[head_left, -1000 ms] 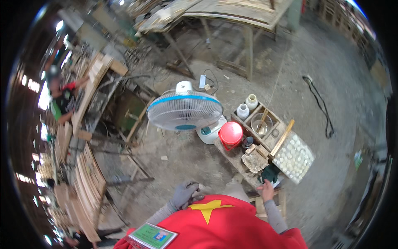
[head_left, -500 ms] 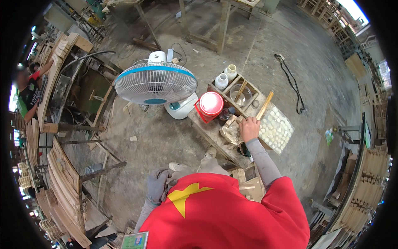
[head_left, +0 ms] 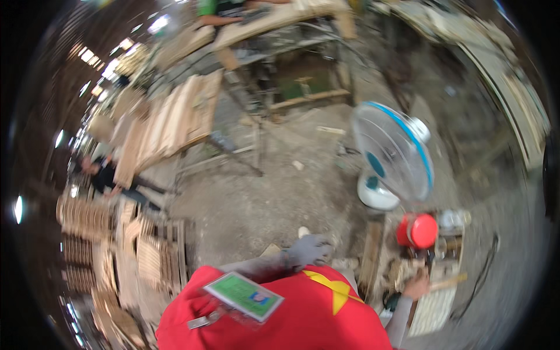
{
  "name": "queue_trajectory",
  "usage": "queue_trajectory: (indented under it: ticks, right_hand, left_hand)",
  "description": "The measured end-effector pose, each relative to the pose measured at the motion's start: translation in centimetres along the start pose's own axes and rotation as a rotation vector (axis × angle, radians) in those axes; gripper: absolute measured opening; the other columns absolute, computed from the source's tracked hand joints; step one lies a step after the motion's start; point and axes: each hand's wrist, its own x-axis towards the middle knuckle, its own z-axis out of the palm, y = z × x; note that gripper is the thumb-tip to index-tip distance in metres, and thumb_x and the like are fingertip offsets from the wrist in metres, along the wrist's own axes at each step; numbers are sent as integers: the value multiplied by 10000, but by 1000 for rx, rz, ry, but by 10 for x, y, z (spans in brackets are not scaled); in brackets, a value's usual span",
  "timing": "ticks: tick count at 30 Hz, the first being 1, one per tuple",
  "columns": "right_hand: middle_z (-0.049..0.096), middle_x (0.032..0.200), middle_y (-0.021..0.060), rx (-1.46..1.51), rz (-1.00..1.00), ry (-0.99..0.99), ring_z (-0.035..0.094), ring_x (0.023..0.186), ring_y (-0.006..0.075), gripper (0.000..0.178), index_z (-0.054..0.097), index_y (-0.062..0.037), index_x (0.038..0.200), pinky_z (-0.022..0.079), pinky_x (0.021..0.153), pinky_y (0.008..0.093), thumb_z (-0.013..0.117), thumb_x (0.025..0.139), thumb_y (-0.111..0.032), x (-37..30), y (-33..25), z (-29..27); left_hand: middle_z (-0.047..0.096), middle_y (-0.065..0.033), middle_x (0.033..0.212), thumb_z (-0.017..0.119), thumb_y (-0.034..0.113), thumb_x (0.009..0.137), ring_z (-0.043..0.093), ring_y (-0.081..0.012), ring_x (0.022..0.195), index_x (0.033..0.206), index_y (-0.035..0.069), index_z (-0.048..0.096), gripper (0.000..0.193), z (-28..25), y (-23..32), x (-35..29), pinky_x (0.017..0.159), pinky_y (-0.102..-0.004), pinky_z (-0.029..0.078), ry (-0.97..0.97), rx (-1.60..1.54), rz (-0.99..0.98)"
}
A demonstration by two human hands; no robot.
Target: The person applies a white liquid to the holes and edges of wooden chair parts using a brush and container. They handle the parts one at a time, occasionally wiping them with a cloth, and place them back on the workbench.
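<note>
In a grey glove, my left hand (head_left: 310, 249) hangs before my red shirt, its fingers apart and nothing seen in them. My bare right hand (head_left: 416, 286) reaches to a low bench at the right, fingers bent down and blurred; what they grip is hidden. From beside those fingers a wooden stick (head_left: 450, 282) runs outward. Rough pale chunks (head_left: 401, 271) lie left of the hand. A tray of pale round pieces (head_left: 430, 313) is just nearer to me. Beyond stand a red lidded tub (head_left: 421, 230) and white jars (head_left: 452, 219).
A standing fan (head_left: 394, 154) with a blue rim stands behind the bench. Long curved boards (head_left: 175, 122) lie on a stand at left, with stacked wooden parts (head_left: 154, 256) nearer. A black cord (head_left: 487, 271) lies on the floor at right. Other people are at the left and far side.
The view has swung left, so the fan and bench appear farther right. My left hand is now farther forward of my shirt. My right hand remains at the bench beside the stick.
</note>
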Motion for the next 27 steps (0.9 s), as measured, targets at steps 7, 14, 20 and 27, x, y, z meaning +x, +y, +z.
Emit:
queue_trajectory:
  ticks: [7,14,20,27]
  right_hand:
    - [532,892,120,117,-23,0,484,925,325,272,537,-54,959,362,766,451,637,724,-146,-22,3,-30]
    - [539,906,103,159,50,-29,510,908,307,271,559,-76,1003,367,745,432,616,759,-179,-12,-2,-23]
    - [544,922,100,-11,16,-40,515,905,300,305,570,-81,1052,379,732,429,606,778,-209,-2,2,-19]
    - [557,1083,142,59,-28,-139,521,999,309,327,584,-52,1082,404,833,432,603,759,-102,-17,-24,-49]
  left_hand:
    - [647,-119,808,537,271,821,640,-207,689,972,51,588,272,12,5,-30,635,-308,525,121,-340,-424]
    - [637,-145,918,515,317,813,621,-262,850,1030,41,581,357,3,13,-23,757,-328,488,45,-333,-520]
    - [639,-113,911,512,289,832,626,-204,828,1056,56,568,328,-15,14,-19,713,-305,503,-21,-433,-524]
    - [649,-121,810,538,248,810,642,-196,722,967,30,597,275,-35,-22,-37,656,-325,523,157,-253,-273]
